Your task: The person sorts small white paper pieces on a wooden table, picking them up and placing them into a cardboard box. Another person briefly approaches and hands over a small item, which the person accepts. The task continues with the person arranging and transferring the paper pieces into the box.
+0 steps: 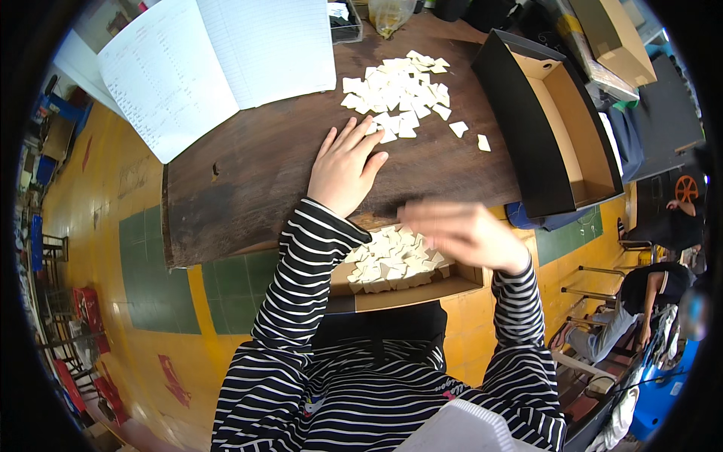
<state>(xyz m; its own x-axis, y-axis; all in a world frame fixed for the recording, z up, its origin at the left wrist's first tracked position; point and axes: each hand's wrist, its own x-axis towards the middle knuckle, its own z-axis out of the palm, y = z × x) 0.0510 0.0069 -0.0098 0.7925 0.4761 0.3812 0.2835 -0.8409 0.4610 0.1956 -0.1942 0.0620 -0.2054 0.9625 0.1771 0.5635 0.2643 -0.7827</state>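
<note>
My left hand (346,164) lies flat on the dark wooden table, fingers stretched out. Its fingertips reach the near edge of a loose pile of small cream-coloured pieces (407,81), flat and angular. Over the table's near edge, my right hand (468,232) is smeared by motion, so I cannot see whether its fingers hold anything. Below it, an open cardboard box (422,296) rests at my lap, partly covered by the right hand and left sleeve. Many more of the same cream pieces (392,260) fill it in a heap.
At the table's right stands an open, long black box (520,120) with a brown inside. An open lined notebook (177,83) with handwriting lies at the far left. A clear plastic bag (390,16) and a small tray (346,26) are at the back. Another person (648,301) sits at far right.
</note>
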